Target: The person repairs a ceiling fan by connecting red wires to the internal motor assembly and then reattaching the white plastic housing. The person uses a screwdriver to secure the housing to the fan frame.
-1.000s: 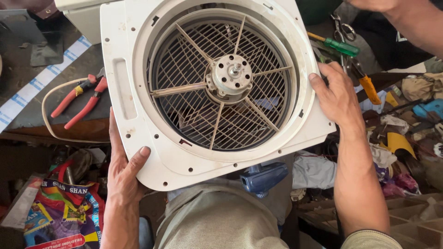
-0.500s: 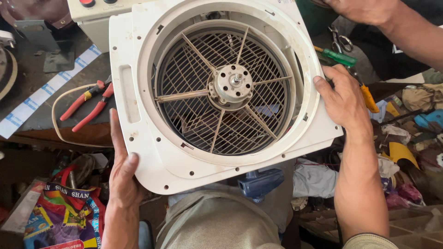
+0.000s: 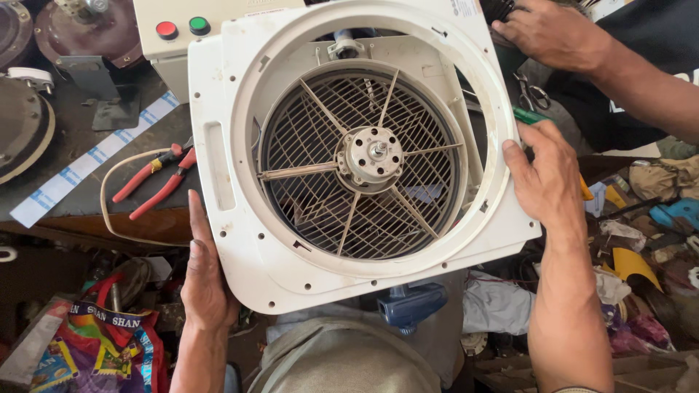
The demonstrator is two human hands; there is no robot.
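A white square fan housing (image 3: 240, 240) fills the middle of the head view, tilted over my lap. Inside its round opening sit a wire grille (image 3: 320, 211) and a metal motor hub (image 3: 373, 154) with thin spokes. My left hand (image 3: 206, 280) grips the housing's lower left edge from underneath. My right hand (image 3: 546, 175) presses flat on its right edge. Both hands hold the housing up.
Red-handled pliers (image 3: 156, 178) and a pale cable lie on the dark bench at left. A cream box with a red and a green button (image 3: 178, 29) stands behind. Another person's hand (image 3: 546, 33) works at upper right. Clutter and bags cover the floor.
The fan housing has shifted right and down in view and looks closer. The box with the buttons has come into sight. My hands keep the same grips.
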